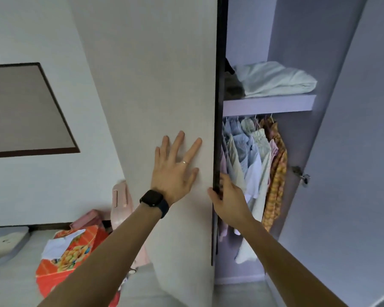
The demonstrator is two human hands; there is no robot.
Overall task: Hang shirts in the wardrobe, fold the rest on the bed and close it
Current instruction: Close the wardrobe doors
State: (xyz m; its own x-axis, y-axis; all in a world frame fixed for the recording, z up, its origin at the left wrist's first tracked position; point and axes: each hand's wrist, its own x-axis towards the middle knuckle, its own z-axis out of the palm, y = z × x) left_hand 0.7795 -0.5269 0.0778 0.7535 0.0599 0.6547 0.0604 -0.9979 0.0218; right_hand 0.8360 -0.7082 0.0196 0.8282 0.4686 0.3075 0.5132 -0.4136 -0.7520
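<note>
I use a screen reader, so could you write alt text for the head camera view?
A person's left hand presses flat on the pale wardrobe door while the right hand grips its dark edge. To its right, shirts hang under a shelf holding folded linen.

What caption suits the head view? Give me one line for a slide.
Left hand flat on the wardrobe door, right hand gripping its edge, shirts hanging inside under a shelf.
</note>
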